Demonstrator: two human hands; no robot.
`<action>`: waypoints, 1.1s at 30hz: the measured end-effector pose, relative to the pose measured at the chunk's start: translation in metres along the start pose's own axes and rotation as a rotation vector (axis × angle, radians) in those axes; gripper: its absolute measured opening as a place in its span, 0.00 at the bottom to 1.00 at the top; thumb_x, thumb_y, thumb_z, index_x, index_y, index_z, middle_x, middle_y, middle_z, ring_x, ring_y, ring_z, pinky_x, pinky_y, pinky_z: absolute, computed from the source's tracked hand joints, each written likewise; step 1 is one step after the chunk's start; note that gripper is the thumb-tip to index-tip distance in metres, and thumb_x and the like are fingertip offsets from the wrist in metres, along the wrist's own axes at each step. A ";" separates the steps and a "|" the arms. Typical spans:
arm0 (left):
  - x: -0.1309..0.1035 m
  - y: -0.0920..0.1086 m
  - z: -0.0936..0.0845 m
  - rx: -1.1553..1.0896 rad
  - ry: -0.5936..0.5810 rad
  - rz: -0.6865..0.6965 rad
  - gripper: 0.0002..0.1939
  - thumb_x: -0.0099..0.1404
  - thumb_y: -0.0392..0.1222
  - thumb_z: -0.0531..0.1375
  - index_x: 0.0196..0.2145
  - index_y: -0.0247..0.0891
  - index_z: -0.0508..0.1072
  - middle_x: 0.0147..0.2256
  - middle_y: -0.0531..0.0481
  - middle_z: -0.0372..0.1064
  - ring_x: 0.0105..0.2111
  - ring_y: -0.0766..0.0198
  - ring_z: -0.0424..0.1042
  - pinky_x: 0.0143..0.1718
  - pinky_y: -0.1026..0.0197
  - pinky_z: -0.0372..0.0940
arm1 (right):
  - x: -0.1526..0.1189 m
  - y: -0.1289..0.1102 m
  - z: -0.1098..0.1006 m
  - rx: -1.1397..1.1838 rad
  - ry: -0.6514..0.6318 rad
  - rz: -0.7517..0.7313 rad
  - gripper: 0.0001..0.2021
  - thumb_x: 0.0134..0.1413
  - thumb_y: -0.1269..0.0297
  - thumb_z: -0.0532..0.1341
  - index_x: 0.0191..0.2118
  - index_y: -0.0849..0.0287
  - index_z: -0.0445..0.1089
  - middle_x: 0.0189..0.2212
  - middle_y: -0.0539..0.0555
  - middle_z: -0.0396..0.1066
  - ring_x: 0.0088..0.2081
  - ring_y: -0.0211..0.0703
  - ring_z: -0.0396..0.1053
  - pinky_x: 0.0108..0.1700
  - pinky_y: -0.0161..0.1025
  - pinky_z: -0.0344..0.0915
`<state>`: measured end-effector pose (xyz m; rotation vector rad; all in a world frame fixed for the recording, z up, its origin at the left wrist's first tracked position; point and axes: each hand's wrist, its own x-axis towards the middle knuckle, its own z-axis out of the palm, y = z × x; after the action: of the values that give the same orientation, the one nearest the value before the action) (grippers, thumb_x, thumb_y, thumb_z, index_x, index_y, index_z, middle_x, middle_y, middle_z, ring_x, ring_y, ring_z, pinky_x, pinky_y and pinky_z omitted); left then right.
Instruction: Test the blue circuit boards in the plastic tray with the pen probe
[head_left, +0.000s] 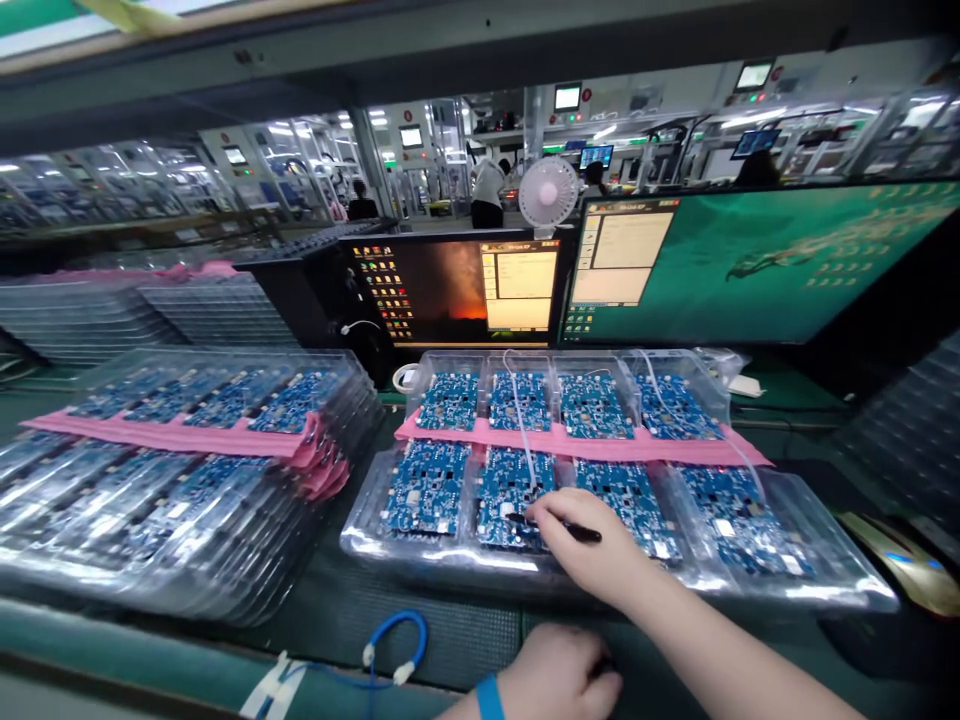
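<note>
Right hand [589,538]: thumb and fingers pinched, pointing toward ten o'clock; forearm [720,640] extends toward four o'clock. Left hand [559,668]: at six o'clock from the right, fingers curled inward.

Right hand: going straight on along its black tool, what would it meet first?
Likely the blue circuit board second from left in the front row, under the tip of the black tool; whether they touch is unclear.

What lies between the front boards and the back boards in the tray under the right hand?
In the head view, a pink strip lies between the front boards and the back boards, with a thin white cable crossing over it.
</note>
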<state>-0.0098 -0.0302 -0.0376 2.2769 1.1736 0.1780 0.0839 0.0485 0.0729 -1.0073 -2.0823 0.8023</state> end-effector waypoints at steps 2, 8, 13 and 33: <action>0.002 -0.004 0.003 -0.011 -0.030 0.016 0.10 0.58 0.44 0.53 0.33 0.37 0.71 0.30 0.50 0.72 0.29 0.61 0.70 0.27 0.67 0.61 | 0.001 0.004 0.004 -0.018 0.008 0.006 0.13 0.54 0.68 0.48 0.29 0.60 0.68 0.26 0.50 0.67 0.31 0.38 0.63 0.33 0.33 0.53; 0.002 -0.008 0.005 -0.042 -0.038 0.033 0.11 0.58 0.44 0.53 0.34 0.37 0.71 0.31 0.48 0.72 0.31 0.60 0.71 0.28 0.66 0.62 | 0.001 0.005 0.009 -0.145 -0.015 -0.030 0.13 0.55 0.68 0.48 0.24 0.61 0.65 0.21 0.49 0.63 0.27 0.36 0.60 0.32 0.33 0.50; -0.001 -0.005 0.000 -0.065 -0.041 0.012 0.11 0.58 0.44 0.51 0.34 0.37 0.70 0.31 0.48 0.72 0.32 0.59 0.70 0.28 0.66 0.62 | 0.001 -0.002 0.009 -0.306 -0.031 -0.066 0.15 0.54 0.69 0.48 0.19 0.62 0.59 0.17 0.49 0.58 0.24 0.36 0.57 0.29 0.35 0.48; -0.027 0.035 -0.075 -0.363 0.626 -0.025 0.12 0.61 0.38 0.50 0.42 0.40 0.65 0.39 0.48 0.68 0.39 0.63 0.66 0.43 0.63 0.59 | -0.108 0.022 -0.050 0.770 0.478 0.202 0.11 0.56 0.60 0.53 0.31 0.60 0.69 0.28 0.55 0.64 0.24 0.39 0.60 0.24 0.32 0.60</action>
<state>-0.0286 -0.0359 0.0478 1.9265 1.3261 1.0640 0.1824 -0.0182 0.0519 -0.8541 -1.1227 1.1962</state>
